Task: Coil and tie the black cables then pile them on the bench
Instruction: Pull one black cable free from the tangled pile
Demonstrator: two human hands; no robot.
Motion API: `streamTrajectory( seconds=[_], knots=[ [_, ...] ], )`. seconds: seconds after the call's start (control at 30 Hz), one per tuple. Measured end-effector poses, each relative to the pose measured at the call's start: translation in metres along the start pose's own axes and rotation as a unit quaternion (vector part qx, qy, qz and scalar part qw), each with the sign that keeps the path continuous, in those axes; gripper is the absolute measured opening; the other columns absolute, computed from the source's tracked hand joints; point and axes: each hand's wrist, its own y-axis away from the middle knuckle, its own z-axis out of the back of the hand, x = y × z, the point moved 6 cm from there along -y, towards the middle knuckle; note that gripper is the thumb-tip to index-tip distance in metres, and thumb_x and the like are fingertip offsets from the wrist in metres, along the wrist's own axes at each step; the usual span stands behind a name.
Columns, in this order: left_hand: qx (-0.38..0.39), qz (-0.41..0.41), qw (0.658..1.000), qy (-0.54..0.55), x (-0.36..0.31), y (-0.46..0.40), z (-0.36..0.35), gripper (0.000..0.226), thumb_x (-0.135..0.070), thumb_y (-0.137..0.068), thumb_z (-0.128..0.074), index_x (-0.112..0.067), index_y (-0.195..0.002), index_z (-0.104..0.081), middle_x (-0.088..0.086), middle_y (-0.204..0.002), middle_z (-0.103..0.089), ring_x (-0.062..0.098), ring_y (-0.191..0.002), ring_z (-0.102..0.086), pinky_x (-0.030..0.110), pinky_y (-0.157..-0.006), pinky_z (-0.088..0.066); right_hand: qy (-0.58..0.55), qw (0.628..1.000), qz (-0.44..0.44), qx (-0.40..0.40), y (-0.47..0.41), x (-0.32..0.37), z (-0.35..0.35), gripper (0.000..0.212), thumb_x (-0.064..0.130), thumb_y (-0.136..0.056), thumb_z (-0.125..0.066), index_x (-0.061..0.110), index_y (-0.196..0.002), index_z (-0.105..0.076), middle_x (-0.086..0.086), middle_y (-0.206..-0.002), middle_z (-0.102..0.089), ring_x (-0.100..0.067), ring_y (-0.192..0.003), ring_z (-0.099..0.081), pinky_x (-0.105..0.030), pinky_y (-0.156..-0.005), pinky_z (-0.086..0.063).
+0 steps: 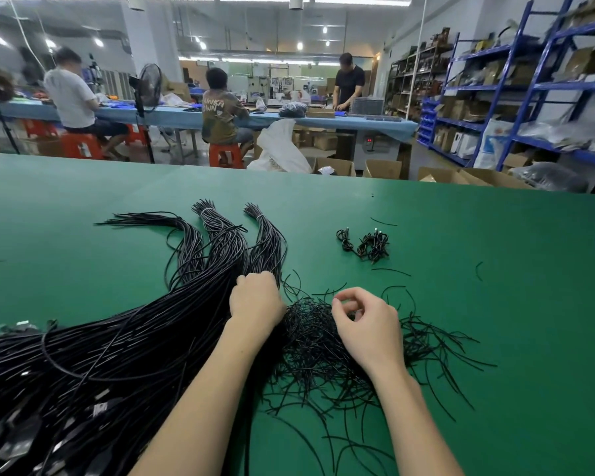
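We see a flat, matte green bench (461, 304) strewn with black cables. A thick mass of long cables (117, 355) sweeps from the lower left toward the centre, smooth and glossy, its near ends fitted with flat dark connectors. Farther back it splits into three fanned bundles (227, 242), two of them cinched near their tips with pale ties.

Our left hand (255, 300) rests at the edge of this mass, fingers curled down into the strands; they appear to grip some of the cables, though the fingertips are hidden. Our right hand (364, 321) hovers over a loose, wiry tangle of thin black ties (310, 341), short, stiff and bent every way. Its thumb and forefinger are curved toward each other in a pinch; we cannot tell whether a tie lies between them.

Well apart, toward the far right of centre, sits a small pile of coiled cables (366, 243), tight little loops with metallic plug ends. A few stray ties lie scattered near it.

Beyond the bench we see workers on orange stools (224, 154) and blue steel shelving (516, 97).
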Motion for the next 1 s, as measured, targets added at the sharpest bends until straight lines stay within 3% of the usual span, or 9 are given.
streamTrajectory(
  seconds=[0.2, 0.3, 0.43, 0.5, 0.6, 0.67, 0.8, 0.87, 1.0],
  knots=[
    [-0.007, 0.043, 0.998, 0.036, 0.009, -0.003, 0.004, 0.027, -0.036, -0.094, -0.06, -0.014, -0.107, -0.069, 0.01, -0.108, -0.069, 0.032, -0.101, -0.066, 0.035, -0.079, -0.047, -0.026, 1.0, 0.002, 0.001, -0.002, 0.005, -0.001, 0.009, 0.034, -0.092, -0.068, 0.033, -0.083, -0.069, 0.019, -0.067, -0.067, -0.003, -0.05, -0.05, -0.026, -0.053, -0.047],
    [-0.003, 0.057, 0.997, 0.058, 0.009, -0.003, 0.006, 0.027, -0.036, -0.091, -0.058, -0.015, -0.103, -0.071, 0.01, -0.105, -0.069, 0.032, -0.095, -0.065, 0.034, -0.078, -0.046, -0.053, 0.999, 0.003, 0.002, -0.003, 0.015, -0.001, 0.01, 0.034, -0.092, -0.068, 0.03, -0.083, -0.072, 0.016, -0.067, -0.07, -0.006, -0.056, -0.061, -0.026, -0.06, -0.055],
    [0.023, 0.074, 0.987, 0.144, 0.009, -0.003, 0.005, 0.03, -0.033, -0.09, -0.054, -0.008, -0.086, -0.071, 0.016, -0.091, -0.07, 0.034, -0.082, -0.06, 0.034, -0.078, -0.051, -0.086, 0.988, -0.006, 0.126, 0.002, 0.041, -0.021, 0.01, 0.036, -0.091, -0.069, 0.028, -0.086, -0.073, 0.02, -0.067, -0.073, 0.009, -0.059, -0.062, -0.005, -0.056, -0.041],
    [0.027, 0.077, 0.97, 0.227, 0.01, -0.006, 0.006, 0.034, -0.029, -0.091, -0.056, -0.008, -0.065, -0.066, 0.014, -0.071, -0.067, 0.032, -0.076, -0.063, 0.029, -0.068, -0.049, -0.107, 0.974, -0.029, 0.196, 0.011, 0.053, -0.039, 0.009, 0.036, -0.087, -0.071, 0.029, -0.091, -0.072, 0.017, -0.066, -0.073, 0.006, -0.051, -0.06, -0.006, -0.051, -0.04],
    [0.04, 0.091, 0.926, 0.364, 0.014, -0.009, 0.005, 0.034, -0.023, -0.09, -0.062, -0.01, -0.06, -0.069, 0.003, -0.052, -0.061, 0.022, -0.055, -0.055, 0.025, -0.059, -0.043, -0.167, 0.948, -0.086, 0.258, 0.026, 0.061, -0.063, 0.015, 0.03, -0.084, -0.072, 0.029, -0.099, -0.067, 0.005, -0.067, -0.075, -0.001, -0.046, -0.057, -0.014, -0.044, -0.041],
    [0.06, 0.107, 0.877, 0.465, 0.016, -0.01, 0.001, 0.028, -0.017, -0.09, -0.064, -0.011, -0.064, -0.072, 0.007, -0.061, -0.066, 0.021, -0.055, -0.053, 0.026, -0.058, -0.045, -0.191, 0.941, -0.11, 0.256, 0.031, 0.062, -0.071, 0.016, 0.028, -0.082, -0.072, 0.026, -0.098, -0.069, 0.002, -0.072, -0.077, -0.003, -0.048, -0.056, -0.017, -0.047, -0.043],
    [0.064, 0.111, 0.828, 0.546, 0.014, -0.008, 0.002, 0.013, -0.003, -0.09, -0.064, -0.007, -0.078, -0.068, 0.01, -0.071, -0.072, 0.012, -0.046, -0.056, 0.017, -0.041, -0.04, -0.15, 0.966, -0.116, 0.174, 0.027, 0.055, -0.064, 0.026, 0.041, -0.078, -0.077, 0.029, -0.099, -0.067, 0.006, -0.077, -0.077, -0.008, -0.071, -0.069, -0.026, -0.07, -0.054],
    [0.063, 0.11, 0.821, 0.557, 0.012, -0.007, 0.004, 0.006, -0.002, -0.089, -0.065, -0.007, -0.087, -0.066, 0.007, -0.07, -0.074, 0.012, -0.05, -0.062, 0.017, -0.042, -0.043, -0.136, 0.972, -0.111, 0.154, 0.026, 0.054, -0.063, 0.024, 0.039, -0.08, -0.077, 0.028, -0.099, -0.067, 0.008, -0.073, -0.075, -0.005, -0.071, -0.07, -0.024, -0.072, -0.054],
    [0.048, 0.12, 0.827, 0.547, 0.016, -0.009, 0.006, 0.006, -0.003, -0.088, -0.065, -0.008, -0.089, -0.067, 0.01, -0.075, -0.076, 0.013, -0.053, -0.066, 0.018, -0.046, -0.048, -0.133, 0.971, -0.112, 0.167, 0.027, 0.054, -0.064, 0.005, 0.026, -0.087, -0.071, 0.023, -0.085, -0.073, 0.013, -0.064, -0.074, 0.007, -0.051, -0.06, -0.011, -0.061, -0.048]
  ],
)
